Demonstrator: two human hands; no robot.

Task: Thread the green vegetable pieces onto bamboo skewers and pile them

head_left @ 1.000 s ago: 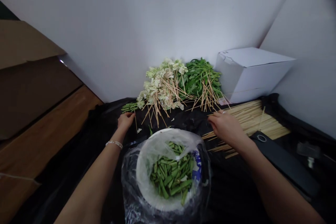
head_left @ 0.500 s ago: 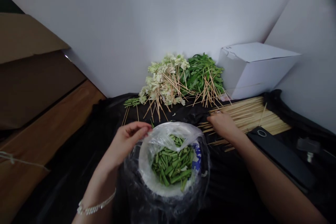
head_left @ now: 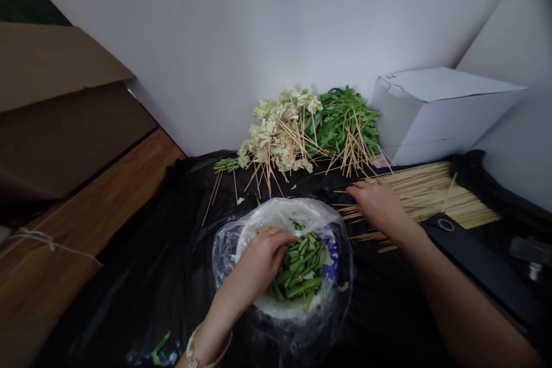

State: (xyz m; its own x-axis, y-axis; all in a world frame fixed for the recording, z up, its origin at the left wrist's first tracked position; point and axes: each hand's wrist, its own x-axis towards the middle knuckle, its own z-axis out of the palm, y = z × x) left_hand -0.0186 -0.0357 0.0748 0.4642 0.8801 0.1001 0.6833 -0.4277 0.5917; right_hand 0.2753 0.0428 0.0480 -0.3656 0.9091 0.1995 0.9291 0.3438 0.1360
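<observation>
A white bowl [head_left: 276,309] lined with clear plastic holds several cut green stem pieces [head_left: 304,267]. My left hand [head_left: 259,261] reaches into the bowl, fingers curled down onto the green pieces; whether it grips any is hidden. My right hand [head_left: 377,204] lies palm down on a pile of bare bamboo skewers [head_left: 435,195] to the right of the bowl, its fingers pressed against the sticks. Behind the bowl lie skewered pale cabbage pieces [head_left: 280,129] and skewered green leaves [head_left: 345,121].
A black plastic sheet [head_left: 142,276] covers the work surface. A white box [head_left: 435,109] stands at the back right against the wall. A brown cardboard box [head_left: 56,109] sits left on the wooden floor. A dark flat device [head_left: 474,264] lies right of my forearm.
My left hand came back from the green skewers at the far left and went down into the bowl. My right hand stayed on the bare skewers.
</observation>
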